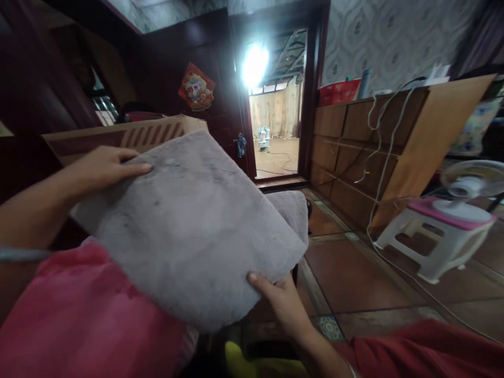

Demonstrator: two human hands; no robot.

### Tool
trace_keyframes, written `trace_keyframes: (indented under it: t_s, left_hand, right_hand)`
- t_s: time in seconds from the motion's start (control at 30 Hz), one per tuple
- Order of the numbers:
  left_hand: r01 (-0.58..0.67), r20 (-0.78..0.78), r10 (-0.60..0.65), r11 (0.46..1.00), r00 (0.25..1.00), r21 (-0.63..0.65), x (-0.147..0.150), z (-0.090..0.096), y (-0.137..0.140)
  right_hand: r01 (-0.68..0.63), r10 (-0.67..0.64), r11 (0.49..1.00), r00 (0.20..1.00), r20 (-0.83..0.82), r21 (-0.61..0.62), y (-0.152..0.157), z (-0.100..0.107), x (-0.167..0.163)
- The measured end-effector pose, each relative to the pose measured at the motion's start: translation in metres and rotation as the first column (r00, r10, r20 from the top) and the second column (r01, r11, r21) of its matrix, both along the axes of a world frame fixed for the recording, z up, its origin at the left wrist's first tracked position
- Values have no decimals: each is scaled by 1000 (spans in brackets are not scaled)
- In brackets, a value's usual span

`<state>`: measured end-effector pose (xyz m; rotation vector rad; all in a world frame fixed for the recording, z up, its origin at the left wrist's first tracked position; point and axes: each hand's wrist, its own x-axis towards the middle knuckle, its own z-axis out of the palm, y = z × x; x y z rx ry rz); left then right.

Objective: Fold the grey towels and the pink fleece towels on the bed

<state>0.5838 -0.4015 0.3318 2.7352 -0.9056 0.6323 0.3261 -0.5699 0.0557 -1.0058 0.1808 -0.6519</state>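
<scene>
Bare hands [280, 300], loose red clothing [425, 349]

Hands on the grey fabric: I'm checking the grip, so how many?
2: left hand at the upper-left edge of the grey fabric, right hand at its lower-right edge; any underneath would be hidden.

This looks like a home, with grey patterned wallpaper [362, 44], a dark panelled door [161, 68] bearing a red diamond-shaped decoration [197, 88], and a round white fan [466, 187] on a pink-topped white plastic stool [439, 240].
</scene>
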Motion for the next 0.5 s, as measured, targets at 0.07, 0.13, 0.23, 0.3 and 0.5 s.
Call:
trace_keyframes:
  t_s: [0.07, 0.13, 0.23, 0.3, 0.5]
  left_hand:
    - [99, -32, -99, 995, 995, 18, 5, 11, -60]
    - [182, -56, -179, 982, 982, 45, 6, 17, -108]
    - [269, -98, -260, 959, 961, 93, 8, 19, -160]
    - [297, -117, -285, 949, 951, 107, 12, 18, -186]
    - [343, -101, -330, 923, 939, 174, 37, -11, -247]
  right_hand:
    - [110, -110, 994, 994, 24, 1, -22, 2, 0]
    - [196, -196, 981, 980, 36, 17, -39, 1, 2]
    - [271, -272, 961, 962, 23, 57, -55, -2, 6]
    - [300, -301, 950, 954, 3, 89, -63, -4, 9]
    - [365, -351, 920, 930, -111, 144, -73, -21, 23]
